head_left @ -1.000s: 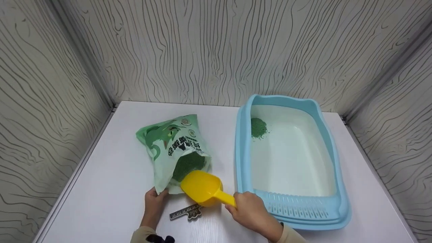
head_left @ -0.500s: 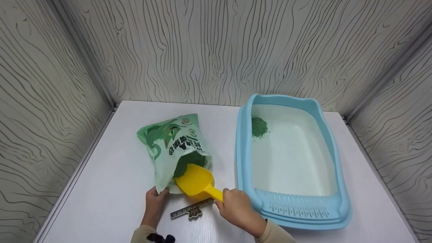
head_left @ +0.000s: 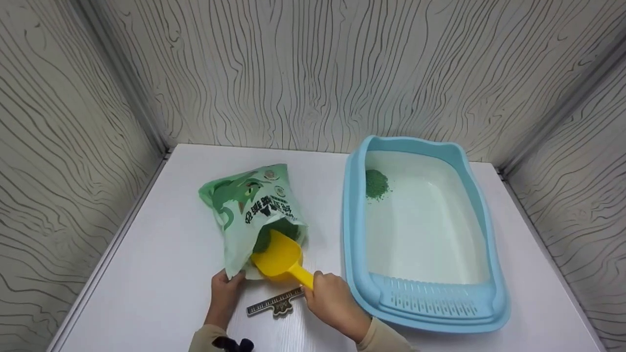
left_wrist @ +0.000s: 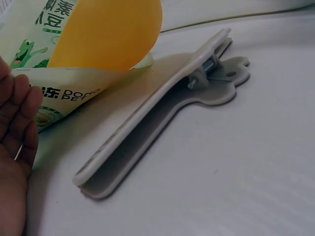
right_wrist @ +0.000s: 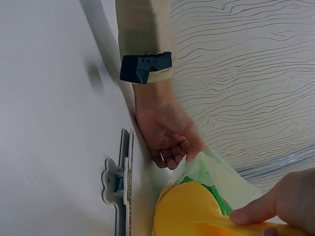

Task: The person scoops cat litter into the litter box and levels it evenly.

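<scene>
A green-and-white bag of cat litter (head_left: 244, 210) lies on its back with its torn mouth facing the person and green granules showing inside. My left hand (head_left: 225, 293) pinches the near left corner of that mouth, thumb and fingers on the film in the right wrist view. My right hand (head_left: 332, 300) grips the handle of a yellow scoop (head_left: 281, 256), whose front edge is inside the bag's mouth against the litter. Between the hands a flat sealing clip (head_left: 276, 303) with a piano-key pattern lies on the table, its spring side seen in the left wrist view.
To the right stands a light-blue litter box (head_left: 353, 220) with a slotted front step. A small heap of green litter (head_left: 376, 185) sits in its far left corner. Patterned wall panels (head_left: 313, 73) border the white table (head_left: 166, 234) at the back and both sides.
My right hand has moved left and slightly forward, pushing the scoop deeper into the bag's mouth. My left hand keeps its place on the bag's corner.
</scene>
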Action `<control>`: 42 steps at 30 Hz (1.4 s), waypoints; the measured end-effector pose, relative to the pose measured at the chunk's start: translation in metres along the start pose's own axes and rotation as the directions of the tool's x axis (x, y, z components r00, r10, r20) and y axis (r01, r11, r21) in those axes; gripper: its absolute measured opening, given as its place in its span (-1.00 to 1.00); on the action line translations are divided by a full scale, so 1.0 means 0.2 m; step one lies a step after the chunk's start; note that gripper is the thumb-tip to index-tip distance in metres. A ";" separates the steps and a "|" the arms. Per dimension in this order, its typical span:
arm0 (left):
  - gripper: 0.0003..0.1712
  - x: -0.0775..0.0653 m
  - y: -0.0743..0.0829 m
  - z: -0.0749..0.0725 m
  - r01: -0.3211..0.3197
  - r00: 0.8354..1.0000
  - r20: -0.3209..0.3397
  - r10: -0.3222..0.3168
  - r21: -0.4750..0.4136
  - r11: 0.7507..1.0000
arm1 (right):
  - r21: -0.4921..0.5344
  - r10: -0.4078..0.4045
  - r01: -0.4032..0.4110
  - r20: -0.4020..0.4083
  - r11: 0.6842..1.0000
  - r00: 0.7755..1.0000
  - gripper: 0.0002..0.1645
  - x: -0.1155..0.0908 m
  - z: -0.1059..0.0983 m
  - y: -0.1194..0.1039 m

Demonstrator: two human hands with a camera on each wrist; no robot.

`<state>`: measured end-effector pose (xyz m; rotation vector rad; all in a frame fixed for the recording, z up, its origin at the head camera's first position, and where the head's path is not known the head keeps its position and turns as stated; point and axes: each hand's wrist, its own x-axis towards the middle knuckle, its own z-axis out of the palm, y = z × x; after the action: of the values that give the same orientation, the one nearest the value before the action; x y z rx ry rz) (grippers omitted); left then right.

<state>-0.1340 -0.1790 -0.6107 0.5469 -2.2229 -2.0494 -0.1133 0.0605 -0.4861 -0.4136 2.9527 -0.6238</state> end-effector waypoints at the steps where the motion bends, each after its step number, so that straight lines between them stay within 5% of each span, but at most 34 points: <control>1: -0.68 0.00 0.00 0.00 0.004 1.000 -0.001 -0.004 0.005 1.000 | 0.004 0.009 -0.009 0.002 1.000 1.000 -0.67 0.00 0.01 0.00; 14: -0.67 0.00 0.00 0.00 -0.015 1.000 -0.006 0.016 0.034 0.999 | 0.050 0.101 -0.101 0.005 0.994 0.995 -0.69 0.02 0.14 0.03; 25: -0.68 -0.01 0.00 0.01 0.011 1.000 -0.017 -0.011 -0.008 1.000 | 0.047 0.084 -0.079 -0.097 0.996 0.992 -0.71 -0.05 0.26 0.12; 34: -0.74 0.00 -0.01 0.01 0.000 1.000 -0.025 0.000 -0.013 1.000 | 0.193 0.154 -0.162 0.055 0.968 0.987 -0.72 -0.11 0.37 0.21; 42: -0.69 0.00 -0.01 0.01 -0.008 0.999 -0.044 0.008 -0.005 1.000 | 0.182 0.133 -0.133 0.010 0.974 0.991 -0.73 -0.12 0.39 0.22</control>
<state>-0.1351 -0.1767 -0.6140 0.5763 -2.1916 -2.0184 -0.0904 0.0759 -0.5742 -0.1963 2.8613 -0.8679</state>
